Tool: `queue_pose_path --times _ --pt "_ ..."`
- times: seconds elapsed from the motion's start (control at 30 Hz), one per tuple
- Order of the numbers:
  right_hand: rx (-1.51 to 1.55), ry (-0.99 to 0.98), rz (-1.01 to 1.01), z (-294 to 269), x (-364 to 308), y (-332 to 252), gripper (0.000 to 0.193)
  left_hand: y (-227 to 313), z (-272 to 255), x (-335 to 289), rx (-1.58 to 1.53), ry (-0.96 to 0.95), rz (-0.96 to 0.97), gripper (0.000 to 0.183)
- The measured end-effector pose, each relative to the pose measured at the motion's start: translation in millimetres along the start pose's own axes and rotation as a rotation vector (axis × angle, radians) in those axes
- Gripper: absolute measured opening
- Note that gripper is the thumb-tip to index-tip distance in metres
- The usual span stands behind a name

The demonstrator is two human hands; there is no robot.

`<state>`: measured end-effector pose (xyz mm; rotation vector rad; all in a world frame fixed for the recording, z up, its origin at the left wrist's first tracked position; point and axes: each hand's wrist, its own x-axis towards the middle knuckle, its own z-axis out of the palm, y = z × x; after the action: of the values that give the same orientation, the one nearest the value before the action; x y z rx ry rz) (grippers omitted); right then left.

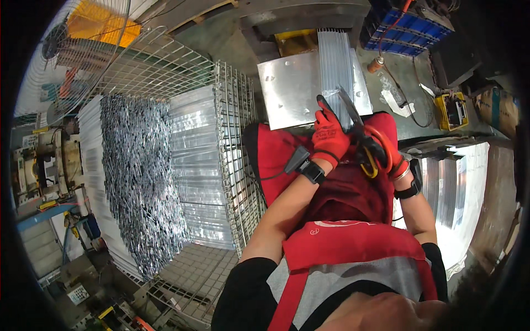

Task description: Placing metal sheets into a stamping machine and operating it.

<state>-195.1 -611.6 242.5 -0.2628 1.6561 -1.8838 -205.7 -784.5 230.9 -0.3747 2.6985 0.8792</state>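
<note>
My left hand (331, 135), in a red glove with dark fingertips, lies against the left side of a bundle of thin metal strips (335, 63). Its index finger is stretched forward. The strips rest side by side on a shiny metal plate (290, 91) in front of my knees. My right hand (398, 165), also gloved, is closed about a tool with a curved orange handle (382, 139) and dark and yellow parts; its exact kind cannot be made out. A thin curved grey piece (349, 103) reaches from beside the tool over the strips. My right fingers are partly hidden.
On the left, a wire mesh cage (234, 110) holds tall stacks of metal strips (141, 176). More strips (444, 187) stand at my right. Beyond the plate are a blue crate (406, 27), a corded orange-brown object (376, 64) and a yellow bin (451, 111). A fan (55, 41) stands far left.
</note>
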Motion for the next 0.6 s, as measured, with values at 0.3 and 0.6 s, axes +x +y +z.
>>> queue_pose_path --times 0.3,0.6 --pt "-0.206 0.063 -0.088 9 0 -1 0.028 3 -7 -3 -0.017 0.005 -0.027 0.124" --pt "-0.316 0.718 0.013 -25 -116 25 0.027 -24 24 12 -0.144 0.200 0.161 0.133"
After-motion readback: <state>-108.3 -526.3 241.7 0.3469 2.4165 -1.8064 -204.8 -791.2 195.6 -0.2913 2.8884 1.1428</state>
